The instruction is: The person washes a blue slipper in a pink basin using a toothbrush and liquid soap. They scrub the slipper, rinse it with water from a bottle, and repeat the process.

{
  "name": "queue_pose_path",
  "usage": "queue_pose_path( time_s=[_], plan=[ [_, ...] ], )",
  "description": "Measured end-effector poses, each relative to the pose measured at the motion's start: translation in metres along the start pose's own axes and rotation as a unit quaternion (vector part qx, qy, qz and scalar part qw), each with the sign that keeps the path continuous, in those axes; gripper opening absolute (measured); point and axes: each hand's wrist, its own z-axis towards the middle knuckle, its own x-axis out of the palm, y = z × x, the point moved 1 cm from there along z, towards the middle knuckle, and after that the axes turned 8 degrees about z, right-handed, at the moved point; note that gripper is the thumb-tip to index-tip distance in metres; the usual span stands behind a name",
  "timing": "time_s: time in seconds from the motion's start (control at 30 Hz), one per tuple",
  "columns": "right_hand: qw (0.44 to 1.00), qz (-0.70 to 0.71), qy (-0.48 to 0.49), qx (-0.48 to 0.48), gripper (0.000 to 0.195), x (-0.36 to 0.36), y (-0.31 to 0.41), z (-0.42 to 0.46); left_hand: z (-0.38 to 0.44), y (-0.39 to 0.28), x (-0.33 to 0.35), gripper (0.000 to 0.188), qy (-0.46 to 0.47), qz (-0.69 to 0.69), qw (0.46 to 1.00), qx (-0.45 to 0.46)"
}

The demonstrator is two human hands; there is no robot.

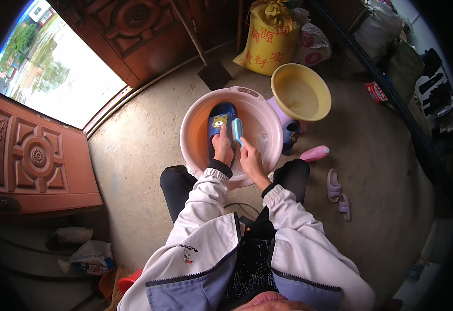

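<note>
My left hand point(223, 147) grips a dark blue slipper point(223, 110) with a bear face on its strap, thumb on the strap. The slipper lies inside a pink plastic basin point(187, 136) between my knees. In my right hand point(253, 161) is a light blue scrubbing brush point(238, 129), its pale bristles facing the slipper's right edge. I cannot tell whether the bristles touch it. A little sudsy water point(260, 134) shows at the basin's right side. Just outside the rim sits another dark blue slipper point(290, 135), partly hidden.
A yellow basin point(325, 105) of cloudy water stands behind right, above a purple object point(279, 110). Beside my right knee lies a pink bottle point(315, 154); lilac slippers point(333, 186) are farther right. A shovel point(214, 74) and yellow sack point(267, 42) stand beyond, an open carved door point(37, 155) left.
</note>
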Motion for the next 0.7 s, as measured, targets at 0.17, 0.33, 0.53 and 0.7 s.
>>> queue_pose_path(
  time_s=[0.17,0.33,0.53,0.7],
  plan=[
    [0.995,-0.092,0.021,0.017,0.032,-0.004,0.016,0.067,0.004,-0.008,-0.003,0.032,-0.015,0.021,0.999,-0.039],
    [0.995,-0.035,0.059,-0.079,0.035,0.003,0.013,-0.001,0.01,-0.024,-0.003,0.029,-0.048,0.039,0.994,-0.087],
    [0.991,-0.106,0.037,-0.072,0.032,0.007,0.029,0.051,0.017,-0.018,-0.027,0.026,0.048,0.0,0.996,-0.072],
    [0.991,-0.051,0.059,-0.111,0.033,0.007,0.024,0.031,0.027,-0.02,-0.026,0.026,0.026,0.006,0.996,-0.08]
  ],
)
